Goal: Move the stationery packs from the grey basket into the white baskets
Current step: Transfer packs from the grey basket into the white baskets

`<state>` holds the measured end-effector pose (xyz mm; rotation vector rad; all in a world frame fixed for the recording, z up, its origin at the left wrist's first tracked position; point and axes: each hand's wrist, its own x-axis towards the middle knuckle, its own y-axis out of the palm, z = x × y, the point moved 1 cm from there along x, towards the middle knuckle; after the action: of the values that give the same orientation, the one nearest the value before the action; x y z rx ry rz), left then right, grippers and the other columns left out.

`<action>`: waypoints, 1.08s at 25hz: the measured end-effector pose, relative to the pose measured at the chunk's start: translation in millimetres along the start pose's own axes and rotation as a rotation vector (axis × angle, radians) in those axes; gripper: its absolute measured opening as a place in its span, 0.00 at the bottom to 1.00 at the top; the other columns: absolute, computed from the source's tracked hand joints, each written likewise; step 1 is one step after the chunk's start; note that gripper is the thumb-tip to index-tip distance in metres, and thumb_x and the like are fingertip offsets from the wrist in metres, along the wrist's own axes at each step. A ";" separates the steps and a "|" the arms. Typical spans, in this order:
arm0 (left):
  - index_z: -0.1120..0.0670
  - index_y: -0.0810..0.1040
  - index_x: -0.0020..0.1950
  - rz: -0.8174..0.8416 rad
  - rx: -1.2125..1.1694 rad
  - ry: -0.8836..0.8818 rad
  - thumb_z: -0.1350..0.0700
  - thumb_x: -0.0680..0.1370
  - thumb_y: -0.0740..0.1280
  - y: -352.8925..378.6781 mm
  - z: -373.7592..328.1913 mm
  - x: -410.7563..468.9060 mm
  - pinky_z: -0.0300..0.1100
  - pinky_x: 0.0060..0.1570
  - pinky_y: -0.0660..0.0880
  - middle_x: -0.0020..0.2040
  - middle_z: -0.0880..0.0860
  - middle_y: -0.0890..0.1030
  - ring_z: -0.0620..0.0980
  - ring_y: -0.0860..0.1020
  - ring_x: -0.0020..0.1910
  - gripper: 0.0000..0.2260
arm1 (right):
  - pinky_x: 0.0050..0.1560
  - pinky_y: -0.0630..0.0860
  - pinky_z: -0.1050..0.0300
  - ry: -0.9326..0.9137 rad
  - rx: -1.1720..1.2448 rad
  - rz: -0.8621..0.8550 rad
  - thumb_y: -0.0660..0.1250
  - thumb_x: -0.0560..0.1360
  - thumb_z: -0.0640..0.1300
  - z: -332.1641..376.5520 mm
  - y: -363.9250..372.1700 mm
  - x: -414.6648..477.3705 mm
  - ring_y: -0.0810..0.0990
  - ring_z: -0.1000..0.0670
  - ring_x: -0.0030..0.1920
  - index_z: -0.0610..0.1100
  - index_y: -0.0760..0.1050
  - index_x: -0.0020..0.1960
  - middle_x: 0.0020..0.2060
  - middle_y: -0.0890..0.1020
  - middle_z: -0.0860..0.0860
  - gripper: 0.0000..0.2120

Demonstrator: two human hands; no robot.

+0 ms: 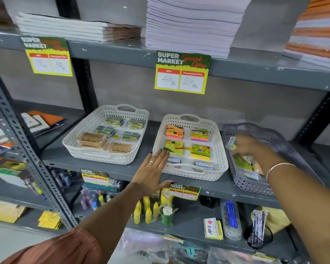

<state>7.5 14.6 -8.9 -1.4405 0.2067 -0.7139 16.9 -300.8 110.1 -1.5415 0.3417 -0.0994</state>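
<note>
The grey basket (252, 185) sits at the right of the middle shelf and holds several stationery packs (243, 163). My right hand (245, 144) reaches inside it, blurred, with its fingers curled on a small clear-wrapped pack (232, 142) near the basket's left wall. Beside it, the middle white basket (189, 175) holds sticky-note packs in rows. The left white basket (88, 153) holds small yellow-blue packs and brown ones. My left hand (153, 171) lies flat and open on the shelf, fingertips against the middle basket's front left corner.
A grey metal shelf (103, 166) carries all three baskets. Price cards (181, 73) hang from the shelf above, which bears notebook stacks (191, 25). The shelf below has yellow glue bottles (147, 210) and other stationery. A slotted upright (27, 149) stands at the left.
</note>
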 end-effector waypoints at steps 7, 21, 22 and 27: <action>0.64 0.62 0.71 -0.028 0.004 -0.239 0.33 0.76 0.41 -20.9 142.5 -30.1 0.55 0.67 0.53 0.71 0.63 0.66 0.58 0.61 0.71 0.40 | 0.56 0.75 0.51 -0.296 0.129 -0.139 0.73 0.62 0.50 180.7 -40.8 41.2 0.74 0.39 0.60 0.37 0.74 0.57 0.57 0.75 0.38 0.28; 0.62 0.66 0.69 -0.069 -0.128 -0.201 0.29 0.74 0.42 16.6 235.9 -64.5 0.52 0.67 0.59 0.66 0.59 0.74 0.58 0.69 0.67 0.42 | 0.58 0.74 0.53 -0.413 -0.101 0.125 0.70 0.71 0.45 404.3 60.9 123.3 0.75 0.40 0.63 0.38 0.70 0.65 0.65 0.74 0.39 0.25; 0.61 0.67 0.69 -0.064 -0.134 -0.202 0.29 0.74 0.42 16.7 237.1 -64.8 0.51 0.67 0.57 0.66 0.59 0.74 0.58 0.69 0.67 0.42 | 0.58 0.74 0.53 -0.409 -0.115 0.139 0.69 0.72 0.46 406.8 63.0 126.5 0.75 0.40 0.63 0.37 0.70 0.65 0.65 0.74 0.38 0.25; 0.61 0.66 0.70 -0.022 -0.142 -0.214 0.30 0.74 0.43 16.5 238.0 -67.0 0.50 0.67 0.54 0.67 0.58 0.73 0.57 0.68 0.68 0.41 | 0.62 0.74 0.50 -0.396 -0.114 0.210 0.73 0.71 0.48 408.1 66.2 131.5 0.73 0.40 0.66 0.37 0.65 0.69 0.69 0.70 0.38 0.32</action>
<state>88.6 248.7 -7.0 -1.6449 0.0767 -0.5665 245.1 57.4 21.5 -1.5873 0.1932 0.3915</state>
